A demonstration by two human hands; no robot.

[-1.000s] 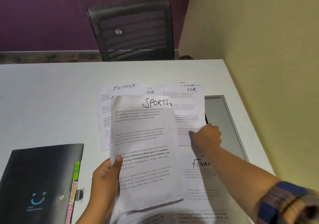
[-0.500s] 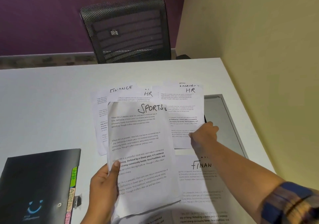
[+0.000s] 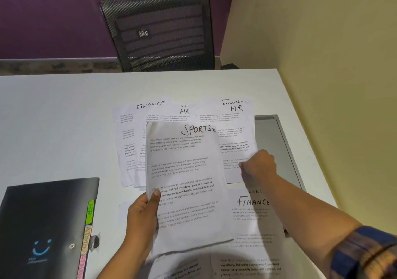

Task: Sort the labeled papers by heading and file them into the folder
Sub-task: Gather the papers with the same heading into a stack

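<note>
SPORTS sheet [image 3: 184, 182]: raised above white table [image 3: 53, 117], left hand [image 3: 141, 220] grasping its left edge, thumb on top. HR sheet [image 3: 234, 132]: lying among other papers, right hand [image 3: 258, 164] curled, pinching its lower right part. Black folder [image 3: 43, 225]: table's near left

purple wall [image 3: 53, 16], cream wall [image 3: 322, 42], mesh chair [image 3: 159, 31], white table [image 3: 53, 117].
</note>
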